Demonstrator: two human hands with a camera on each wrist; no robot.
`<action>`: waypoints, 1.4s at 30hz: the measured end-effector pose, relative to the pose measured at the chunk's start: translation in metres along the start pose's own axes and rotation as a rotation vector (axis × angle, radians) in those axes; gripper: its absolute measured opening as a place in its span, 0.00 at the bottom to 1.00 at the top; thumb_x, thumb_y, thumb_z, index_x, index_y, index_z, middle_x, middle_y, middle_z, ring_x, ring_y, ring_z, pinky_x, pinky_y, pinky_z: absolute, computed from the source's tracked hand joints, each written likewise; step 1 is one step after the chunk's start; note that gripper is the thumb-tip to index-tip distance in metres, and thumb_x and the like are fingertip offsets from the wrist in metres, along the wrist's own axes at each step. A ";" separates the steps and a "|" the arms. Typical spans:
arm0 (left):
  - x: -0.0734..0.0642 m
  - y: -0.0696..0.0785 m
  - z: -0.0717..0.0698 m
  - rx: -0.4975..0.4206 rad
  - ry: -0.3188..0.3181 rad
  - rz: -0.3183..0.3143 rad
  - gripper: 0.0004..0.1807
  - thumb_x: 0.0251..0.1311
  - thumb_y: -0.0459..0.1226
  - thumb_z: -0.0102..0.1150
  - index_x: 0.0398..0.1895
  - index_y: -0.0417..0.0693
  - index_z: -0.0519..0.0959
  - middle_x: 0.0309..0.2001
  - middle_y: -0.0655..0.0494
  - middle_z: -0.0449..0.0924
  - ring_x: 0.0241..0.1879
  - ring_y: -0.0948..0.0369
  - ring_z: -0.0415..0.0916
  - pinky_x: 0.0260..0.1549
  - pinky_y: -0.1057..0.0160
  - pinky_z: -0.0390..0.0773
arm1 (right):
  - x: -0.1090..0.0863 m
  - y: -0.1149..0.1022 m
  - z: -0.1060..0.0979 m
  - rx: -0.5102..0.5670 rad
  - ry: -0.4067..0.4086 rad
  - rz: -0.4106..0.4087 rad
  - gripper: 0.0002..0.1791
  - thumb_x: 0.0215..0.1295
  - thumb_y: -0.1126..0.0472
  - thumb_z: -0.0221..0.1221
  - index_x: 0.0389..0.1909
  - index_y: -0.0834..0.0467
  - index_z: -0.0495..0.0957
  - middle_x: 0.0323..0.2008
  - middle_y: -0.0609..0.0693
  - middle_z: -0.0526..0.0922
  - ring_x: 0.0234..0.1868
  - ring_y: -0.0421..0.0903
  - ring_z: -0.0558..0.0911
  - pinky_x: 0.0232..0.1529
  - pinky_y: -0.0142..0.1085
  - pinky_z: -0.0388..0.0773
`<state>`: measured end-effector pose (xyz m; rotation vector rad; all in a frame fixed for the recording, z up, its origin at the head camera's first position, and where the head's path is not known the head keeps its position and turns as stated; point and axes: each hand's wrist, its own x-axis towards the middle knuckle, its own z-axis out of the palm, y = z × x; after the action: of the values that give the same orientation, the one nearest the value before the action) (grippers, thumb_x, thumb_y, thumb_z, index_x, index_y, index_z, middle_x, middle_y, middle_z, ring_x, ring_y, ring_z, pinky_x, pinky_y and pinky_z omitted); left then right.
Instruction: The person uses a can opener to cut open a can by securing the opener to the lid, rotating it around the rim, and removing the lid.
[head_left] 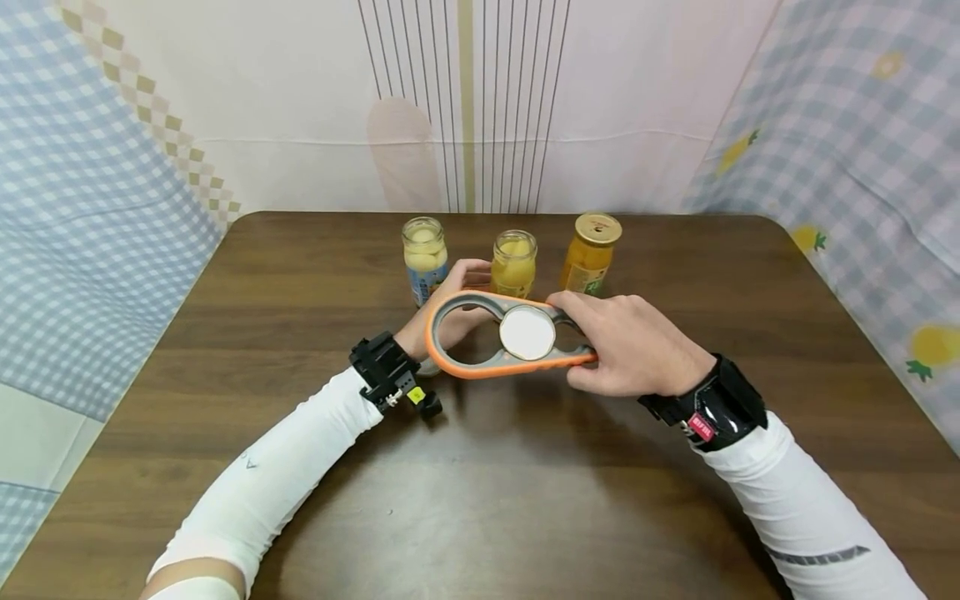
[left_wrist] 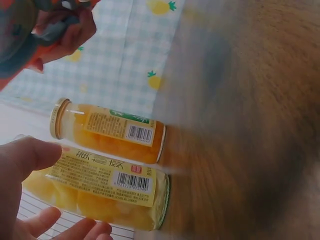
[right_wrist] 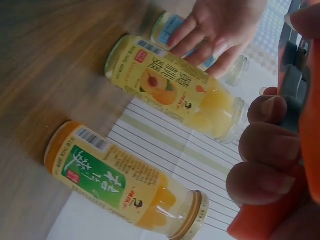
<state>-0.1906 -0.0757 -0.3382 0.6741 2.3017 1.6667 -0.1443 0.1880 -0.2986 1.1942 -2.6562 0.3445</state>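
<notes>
My right hand [head_left: 633, 346] grips an orange and grey jar opener [head_left: 442, 354], held above the table. A round white lid [head_left: 527, 332] sits inside the opener's ring. Beside the open middle jar of yellow peaches [head_left: 513, 271], my left hand [head_left: 438, 312] has its fingers extended. In the left wrist view its thumb and fingers lie either side of that peach jar [left_wrist: 100, 180]; whether they touch it I cannot tell. An open jar with a blue label [head_left: 425, 258] stands behind the left hand. To the right is a jar of orange fruit [head_left: 588, 258] with its gold lid on.
The jars stand near the back of the brown wooden table [head_left: 337, 275]. A pale round edge [head_left: 428, 367] shows below the left wrist, mostly hidden. Behind the table hangs a white striped cloth [head_left: 600, 125], with blue checked cloth [head_left: 847, 167] at the sides.
</notes>
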 end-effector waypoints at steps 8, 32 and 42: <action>0.002 -0.028 -0.007 0.016 0.097 0.138 0.24 0.66 0.25 0.60 0.63 0.31 0.66 0.60 0.35 0.74 0.60 0.44 0.75 0.64 0.53 0.76 | -0.002 0.002 0.005 -0.007 -0.045 0.026 0.37 0.42 0.54 0.68 0.58 0.59 0.72 0.30 0.42 0.77 0.22 0.37 0.70 0.22 0.33 0.71; -0.017 -0.034 -0.029 -0.100 0.358 0.127 0.08 0.71 0.34 0.58 0.45 0.36 0.78 0.34 0.40 0.80 0.29 0.59 0.80 0.31 0.68 0.82 | -0.002 0.001 0.009 0.033 -0.102 0.049 0.37 0.49 0.47 0.68 0.60 0.57 0.72 0.38 0.44 0.81 0.24 0.37 0.71 0.25 0.30 0.72; -0.023 -0.038 -0.041 -0.126 0.497 0.121 0.07 0.71 0.34 0.58 0.41 0.35 0.77 0.24 0.60 0.80 0.22 0.65 0.78 0.25 0.64 0.81 | -0.005 0.003 0.009 0.094 -0.142 0.066 0.26 0.60 0.59 0.55 0.61 0.58 0.72 0.43 0.45 0.82 0.32 0.39 0.76 0.34 0.35 0.77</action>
<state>-0.1974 -0.1309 -0.3619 0.4113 2.4758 2.2236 -0.1447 0.1906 -0.3091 1.2017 -2.8350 0.4139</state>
